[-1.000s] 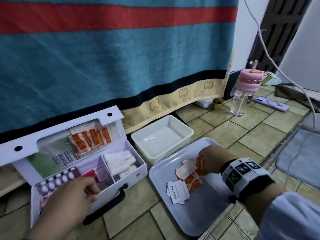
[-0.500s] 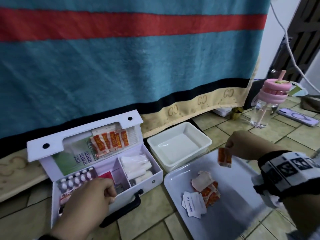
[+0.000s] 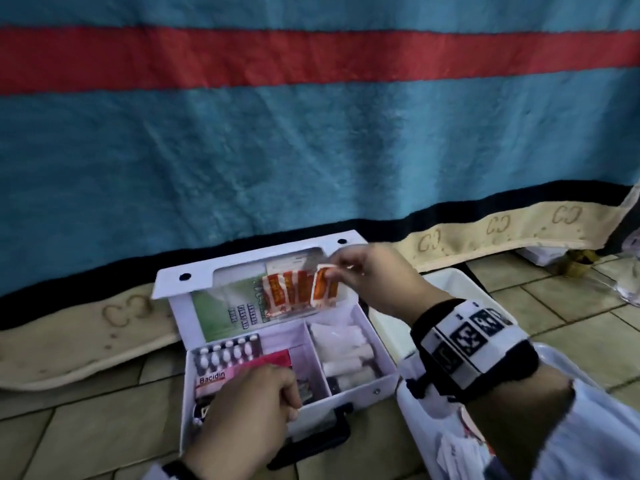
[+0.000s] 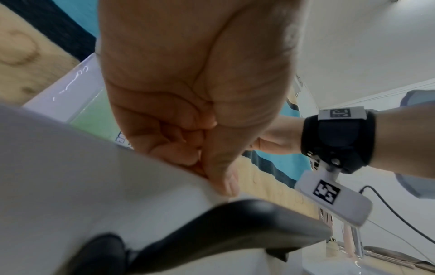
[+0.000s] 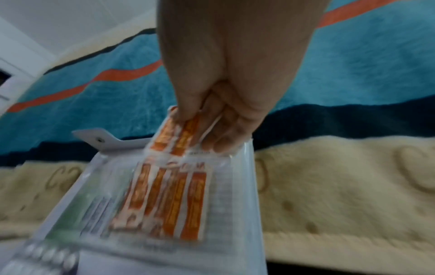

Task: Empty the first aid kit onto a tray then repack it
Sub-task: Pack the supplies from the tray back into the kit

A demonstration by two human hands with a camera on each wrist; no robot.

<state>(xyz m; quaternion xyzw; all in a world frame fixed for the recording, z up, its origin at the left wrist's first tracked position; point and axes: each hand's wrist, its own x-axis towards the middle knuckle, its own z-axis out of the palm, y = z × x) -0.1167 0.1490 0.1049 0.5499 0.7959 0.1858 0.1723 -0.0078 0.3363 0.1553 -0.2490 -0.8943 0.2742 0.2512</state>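
Orange plaster strip [image 3: 325, 289] upright, top pinched by right hand [image 3: 374, 282].

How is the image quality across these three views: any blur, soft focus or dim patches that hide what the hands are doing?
Head view: dim but readable, right hand pinching an orange sachet at the kit lid. Left wrist view: left hand fills the frame, the black handle below it soft. Right wrist view: motion blur smears the sachets in the lid pocket, print unreadable.

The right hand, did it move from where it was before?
Yes. The right hand left the tray and went left to the kit's open lid, pinching an orange packet.
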